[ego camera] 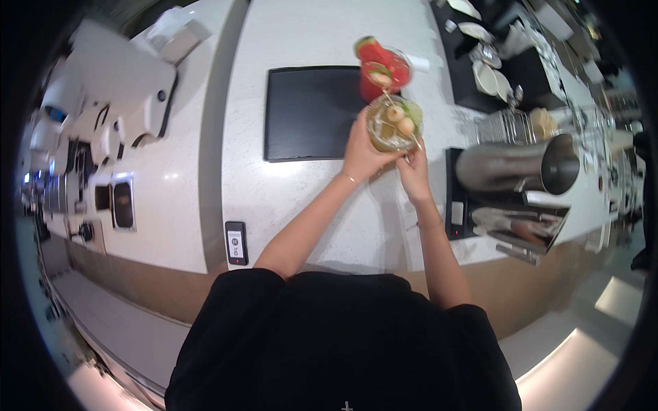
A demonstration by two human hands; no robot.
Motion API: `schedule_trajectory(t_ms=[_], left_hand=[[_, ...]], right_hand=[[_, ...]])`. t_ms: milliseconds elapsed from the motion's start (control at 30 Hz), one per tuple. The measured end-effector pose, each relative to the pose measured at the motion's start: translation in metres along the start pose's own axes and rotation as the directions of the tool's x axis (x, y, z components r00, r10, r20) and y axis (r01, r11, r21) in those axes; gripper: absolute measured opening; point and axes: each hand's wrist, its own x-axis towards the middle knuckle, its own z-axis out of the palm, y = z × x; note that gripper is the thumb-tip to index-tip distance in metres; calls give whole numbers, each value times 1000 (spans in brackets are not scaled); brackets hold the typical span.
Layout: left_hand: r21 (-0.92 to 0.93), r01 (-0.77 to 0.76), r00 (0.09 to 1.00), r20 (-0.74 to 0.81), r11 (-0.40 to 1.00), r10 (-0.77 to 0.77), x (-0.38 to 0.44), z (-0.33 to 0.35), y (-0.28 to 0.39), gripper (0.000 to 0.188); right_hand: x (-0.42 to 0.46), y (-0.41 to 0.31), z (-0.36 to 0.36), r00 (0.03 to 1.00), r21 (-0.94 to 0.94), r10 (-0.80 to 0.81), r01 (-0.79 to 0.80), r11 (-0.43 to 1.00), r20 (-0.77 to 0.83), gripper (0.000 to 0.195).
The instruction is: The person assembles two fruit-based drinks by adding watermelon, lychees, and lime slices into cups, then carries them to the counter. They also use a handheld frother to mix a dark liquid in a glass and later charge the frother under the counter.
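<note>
My left hand [361, 151] is wrapped around the left side of a clear cup of iced yellow-green drink [383, 137]. Across its top lies a skewer with pale round fruit [406, 126], and a green garnish sits beside the fruit. My right hand [414, 172] is at the near right side of the same cup, fingers bent against it by the skewer's end; its exact grip is partly hidden. Just beyond stands a red iced drink [401, 67] with a watermelon wedge [371, 50] on its rim and a skewered garnish.
Under and left of the drinks is a black rectangular mat [311, 115] on the white counter [308, 210]. A black handheld device [236, 242] lies near the front edge. Rightward are a metal cylinder [498, 167], a wire basket [506, 128] and white bowls [486, 78]. A sink opening [123, 204] is left.
</note>
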Motion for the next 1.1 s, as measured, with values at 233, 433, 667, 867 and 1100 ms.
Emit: schedule_trajectory(t_ms=[233,433,667,867,1100], left_hand=[[68,161,985,-72,985,-157,-109,-59,33,90],[-101,335,857,-380,937,-347,-291,-193,99,49],[-77,414,310,-925,907,-220,-475,-346,118,37],[5,369,226,-971,929,-84,-568,-475,143,34],[6,564,130,-988,826,-81,-705,-681,129,36]], right_hand=[[-55,14,23,953,2,-67,71,997,-296,63],[-149,4,98,998,-145,-43,51,988,55,54],[-246,-18,277,816,-46,-168,231,972,553,48],[-357,7,461,472,-10,-97,219,976,876,47],[-415,70,639,-26,6,8,501,865,1000,33]])
